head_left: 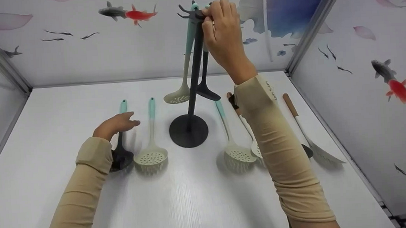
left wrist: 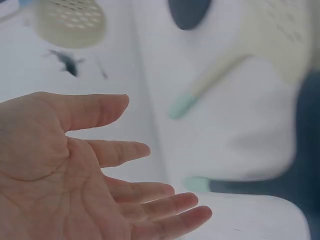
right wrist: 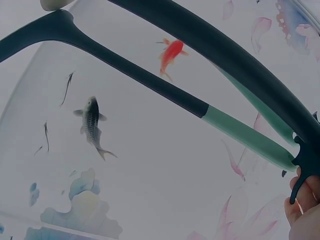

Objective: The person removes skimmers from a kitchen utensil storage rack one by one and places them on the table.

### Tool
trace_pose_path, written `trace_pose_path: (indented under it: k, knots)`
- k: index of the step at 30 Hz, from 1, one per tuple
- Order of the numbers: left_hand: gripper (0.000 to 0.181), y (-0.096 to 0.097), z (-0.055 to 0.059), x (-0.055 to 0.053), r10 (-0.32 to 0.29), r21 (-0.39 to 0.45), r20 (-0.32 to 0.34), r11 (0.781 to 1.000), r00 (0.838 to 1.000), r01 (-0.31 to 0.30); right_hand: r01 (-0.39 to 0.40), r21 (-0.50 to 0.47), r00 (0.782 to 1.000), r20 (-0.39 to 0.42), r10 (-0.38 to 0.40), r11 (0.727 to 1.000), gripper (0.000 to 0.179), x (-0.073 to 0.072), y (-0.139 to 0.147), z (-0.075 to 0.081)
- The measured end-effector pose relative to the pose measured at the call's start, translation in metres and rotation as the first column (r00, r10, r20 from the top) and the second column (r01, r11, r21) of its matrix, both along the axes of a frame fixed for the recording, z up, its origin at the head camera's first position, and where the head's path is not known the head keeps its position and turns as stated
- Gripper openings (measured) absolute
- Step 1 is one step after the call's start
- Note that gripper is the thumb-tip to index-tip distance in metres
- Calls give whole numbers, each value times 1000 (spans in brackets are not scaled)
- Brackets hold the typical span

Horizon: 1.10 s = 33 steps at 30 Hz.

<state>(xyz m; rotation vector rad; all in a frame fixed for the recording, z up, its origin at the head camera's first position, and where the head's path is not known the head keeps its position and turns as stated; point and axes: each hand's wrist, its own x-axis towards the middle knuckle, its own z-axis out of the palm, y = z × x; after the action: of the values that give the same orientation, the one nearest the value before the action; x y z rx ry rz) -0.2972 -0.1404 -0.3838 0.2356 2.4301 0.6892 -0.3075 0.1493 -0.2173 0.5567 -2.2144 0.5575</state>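
Note:
My right hand [head_left: 224, 35] is at the top of a black utensil rack [head_left: 194, 65], its curled fingers gripping the hooked head. In the right wrist view, the fingertips [right wrist: 306, 192] are right at a hook, close to a mint handle end [right wrist: 287, 162]. From the rack hang a beige skimmer [head_left: 178, 96] and a black utensil [head_left: 207, 92], both mint-handled. My left hand [head_left: 115, 124] hovers over a black ladle [head_left: 122, 159], partly covering its handle. Its fingers are spread and relaxed, with nothing held. Beside it lies another beige skimmer [head_left: 151, 156] with a mint handle [head_left: 152, 110].
Right of the rack's round base [head_left: 190, 139] lies a third skimmer [head_left: 240, 154]. A wooden-handled turner [head_left: 316, 146] lies farther right. Other utensils there are partly hidden by the right sleeve [head_left: 283, 151]. Printed panels [head_left: 79, 58] enclose the white table [head_left: 180, 207].

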Motion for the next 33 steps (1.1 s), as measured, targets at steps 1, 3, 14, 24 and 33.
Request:
trace_pose_path:
  k: [1, 3, 14, 24, 33]
  knots:
    - [64, 4, 7, 1, -18, -3, -29, 1000, 999, 18, 0, 0, 1000, -2, 0, 1000, 30, 0, 0, 0]
    - [64, 13, 19, 2, -43, -2, -77, 999, 996, 43, 0, -1, 1000, -6, 0, 1000, 29, 0, 0, 0]
    - [66, 70, 72, 1, -47, 327, -314, 932, 948, 154, 6, -5, 1000, 9, -6, 1000, 29, 2, 1, 1]
    - [67, 117, 91, -13, 127, 624, -443, 755, 888, 203, 11, -2, 1000, 16, -11, 1000, 30, 1, 2, 0]
    - [54, 140, 111, -29, 253, 710, -423, 689, 870, 145, 7, -4, 1000, 9, -7, 1000, 30, 0, 1, 1]
